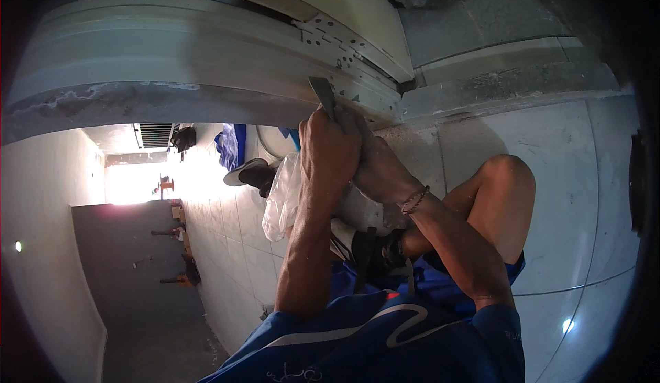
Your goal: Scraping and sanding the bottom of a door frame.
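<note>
A flat-bladed putty knife (321,91) points up from between my two hands, its blade close to the pale door frame (240,60). My left hand (328,144) is closed in a fist around its lower part, and the handle is hidden. Pressed against that fist, my right hand (370,155) is closed too, its fingers by the base of the blade. Just beyond the blade, a perforated metal strip (337,47) with dark holes and marks runs along the frame. Beside my left forearm hangs or lies a clear plastic bag (280,201).
My bent knee (505,177) is close to my right forearm. A shoe (256,175) and blue cloth (230,146) lie left of the bag. A rough stone sill (509,84) borders the pale tiles (550,204). Several tools (180,280) lie along a grey panel at far left.
</note>
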Demonstrator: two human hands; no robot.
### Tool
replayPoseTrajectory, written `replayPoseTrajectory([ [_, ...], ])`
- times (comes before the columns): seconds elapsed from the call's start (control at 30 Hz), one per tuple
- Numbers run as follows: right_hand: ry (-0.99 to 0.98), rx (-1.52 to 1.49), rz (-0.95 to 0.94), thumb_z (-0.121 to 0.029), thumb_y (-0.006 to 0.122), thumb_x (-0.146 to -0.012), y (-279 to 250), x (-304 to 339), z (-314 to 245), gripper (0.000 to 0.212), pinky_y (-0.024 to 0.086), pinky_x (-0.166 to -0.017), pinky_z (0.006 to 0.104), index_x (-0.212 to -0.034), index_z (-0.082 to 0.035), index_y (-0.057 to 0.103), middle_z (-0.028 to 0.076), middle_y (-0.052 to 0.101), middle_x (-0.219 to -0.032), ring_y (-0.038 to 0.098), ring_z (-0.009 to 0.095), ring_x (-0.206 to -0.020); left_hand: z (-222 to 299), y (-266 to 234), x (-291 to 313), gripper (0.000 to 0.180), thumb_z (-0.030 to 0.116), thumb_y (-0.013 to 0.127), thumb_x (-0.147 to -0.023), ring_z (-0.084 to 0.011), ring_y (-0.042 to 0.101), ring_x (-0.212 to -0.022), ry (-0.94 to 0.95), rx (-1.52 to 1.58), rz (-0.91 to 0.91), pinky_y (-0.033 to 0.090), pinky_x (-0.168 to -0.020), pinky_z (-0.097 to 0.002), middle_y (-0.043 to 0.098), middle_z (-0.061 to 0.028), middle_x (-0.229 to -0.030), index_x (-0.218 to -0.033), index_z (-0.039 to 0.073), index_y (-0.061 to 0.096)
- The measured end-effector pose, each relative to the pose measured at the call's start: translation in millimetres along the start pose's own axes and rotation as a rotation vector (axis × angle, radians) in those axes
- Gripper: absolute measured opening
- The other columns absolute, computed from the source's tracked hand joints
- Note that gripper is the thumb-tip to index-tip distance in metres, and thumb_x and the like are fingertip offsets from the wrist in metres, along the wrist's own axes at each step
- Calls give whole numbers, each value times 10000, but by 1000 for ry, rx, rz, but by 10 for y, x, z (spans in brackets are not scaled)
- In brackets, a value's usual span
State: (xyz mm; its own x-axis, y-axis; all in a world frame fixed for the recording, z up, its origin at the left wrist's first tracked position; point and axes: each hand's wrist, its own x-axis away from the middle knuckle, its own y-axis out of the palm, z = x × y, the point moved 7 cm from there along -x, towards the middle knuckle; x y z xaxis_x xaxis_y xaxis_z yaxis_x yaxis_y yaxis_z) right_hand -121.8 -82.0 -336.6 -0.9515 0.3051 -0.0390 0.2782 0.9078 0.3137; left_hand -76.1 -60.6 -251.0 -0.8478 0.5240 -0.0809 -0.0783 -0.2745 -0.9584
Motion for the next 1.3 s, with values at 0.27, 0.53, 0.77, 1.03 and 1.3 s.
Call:
replayPoseTrajectory([
  [0.27,-48,-2,29,-155,573,-845,1,-15,89,678,386,-985,374,-1403,-26,210,233,432,-1318,461,346,-1214,52,1,5,384,234,468,-848,-457,601,-693,40,-4,21,459,-652,-506,565,-308,-643,-707,-106,577],
  [0.53,-1,17,41,-195,580,-843,-16,-42,80,683,422,-933,405,-1394,-37,208,253,499,-1236,513,389,-1141,-5,34,-28,289,170,471,-838,-461,591,-734,-12,31,-5,461,-659,-497,586,-296,-699,-760,-86,583],
  [0.77,27,65,42,-208,582,-841,9,-27,32,696,434,-910,418,-1393,-52,188,275,516,-1200,522,411,-1116,-34,2,-50,317,188,466,-843,-462,592,-733,42,30,22,462,-662,-499,579,-304,-688,-741,-88,581],
  [1.03,-10,63,69,-222,590,-836,-36,-72,129,707,451,-874,421,-1389,-60,180,272,556,-1135,554,414,-1063,-25,90,-97,370,236,485,-835,-459,607,-731,18,32,0,475,-657,-493,565,-323,-677,-749,-106,600],
  [1.3,251,189,13,-206,593,-824,31,322,577,701,454,-824,451,-1385,-48,203,287,603,-1014,547,438,-1036,-435,630,194,360,247,488,-859,-465,590,-710,108,120,-30,458,-656,-507,581,-282,-665,-735,-77,589],
])
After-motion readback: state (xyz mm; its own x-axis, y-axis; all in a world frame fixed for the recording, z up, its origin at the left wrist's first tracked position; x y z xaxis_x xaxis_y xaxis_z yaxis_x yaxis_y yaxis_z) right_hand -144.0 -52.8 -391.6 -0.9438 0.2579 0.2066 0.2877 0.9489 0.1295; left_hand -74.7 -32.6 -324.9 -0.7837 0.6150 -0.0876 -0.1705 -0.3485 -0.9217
